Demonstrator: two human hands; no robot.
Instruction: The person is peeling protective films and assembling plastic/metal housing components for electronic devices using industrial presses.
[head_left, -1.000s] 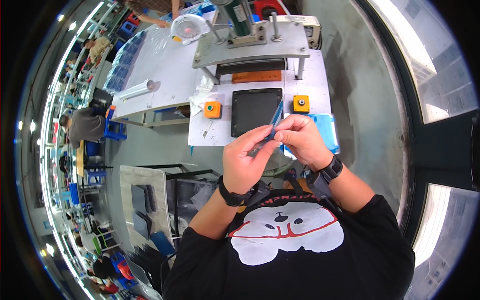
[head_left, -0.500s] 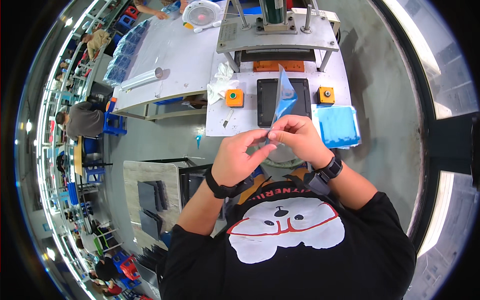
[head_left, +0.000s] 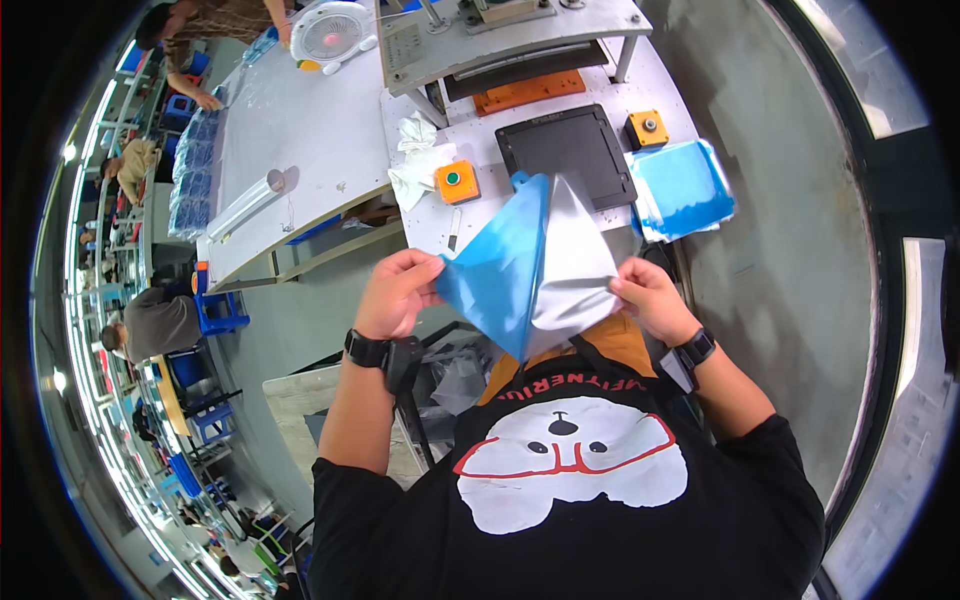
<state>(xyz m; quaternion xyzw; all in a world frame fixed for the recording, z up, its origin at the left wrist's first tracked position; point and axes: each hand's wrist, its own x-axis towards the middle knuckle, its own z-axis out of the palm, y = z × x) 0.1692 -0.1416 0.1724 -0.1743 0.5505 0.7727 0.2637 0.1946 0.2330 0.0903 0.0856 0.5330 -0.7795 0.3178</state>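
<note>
In front of my chest I hold a blue film and a pale silvery sheet, which meet along a ridge and spread apart toward me. My left hand pinches the blue film's outer corner. The silvery sheet's outer edge is pinched in my right hand. Just beyond the sheets lies a flat black rectangular plate with a raised rim, partly covered by their far tip. To its right sits a stack of blue sheets with white edges.
A metal press stands behind the plate, with an orange block under it. Two button boxes, one left and one right, flank the plate. A white cloth, clear roll and fan are leftward.
My hands have moved apart, left and right. The narrow folded blue piece between them has opened into a blue side and a silvery side. The view has shifted and turned a little.
</note>
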